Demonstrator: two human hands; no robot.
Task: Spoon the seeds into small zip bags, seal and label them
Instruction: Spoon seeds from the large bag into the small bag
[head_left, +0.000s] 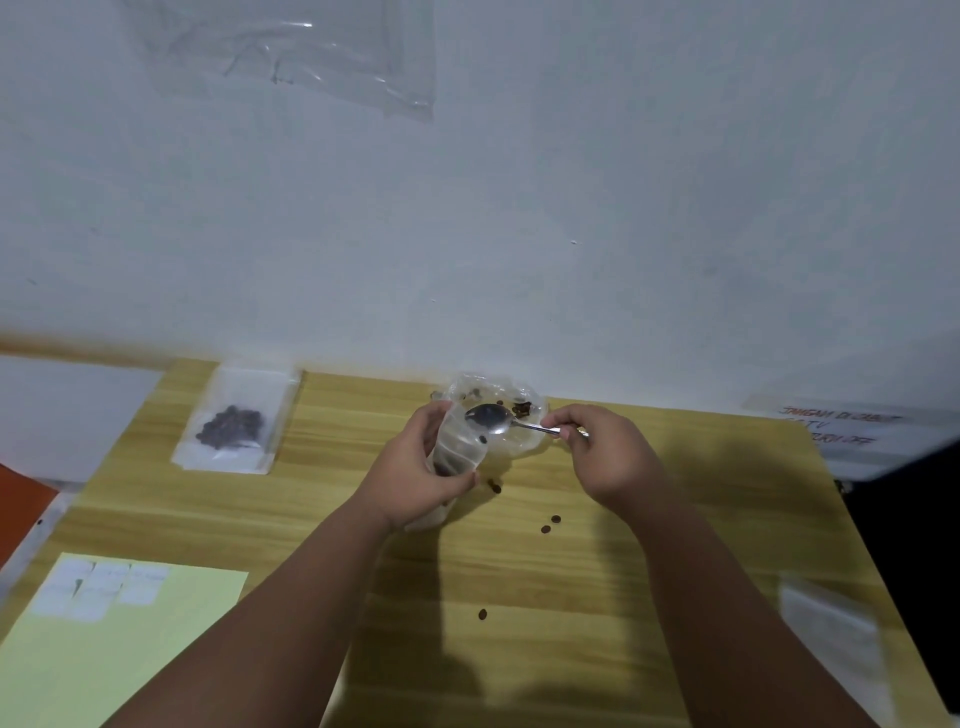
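Note:
My left hand (415, 467) grips a small clear zip bag (460, 447) upright, its mouth open and dark seeds at its bottom. My right hand (608, 452) pinches the handle of a metal spoon (491, 418), whose bowl sits right at the bag's mouth. Behind them stands a clear plastic container (519, 441) holding a few dark seeds (522, 409). A filled zip bag of seeds (234, 421) lies flat at the table's back left. A pale yellow sheet with white labels (98, 592) lies at the front left.
Loose seeds (550, 524) are scattered on the wooden table (675, 545), one (483, 614) nearer me. Empty clear bags (831, 634) lie at the right edge. A white wall rises right behind the table. A printed note (836, 423) sits at the back right.

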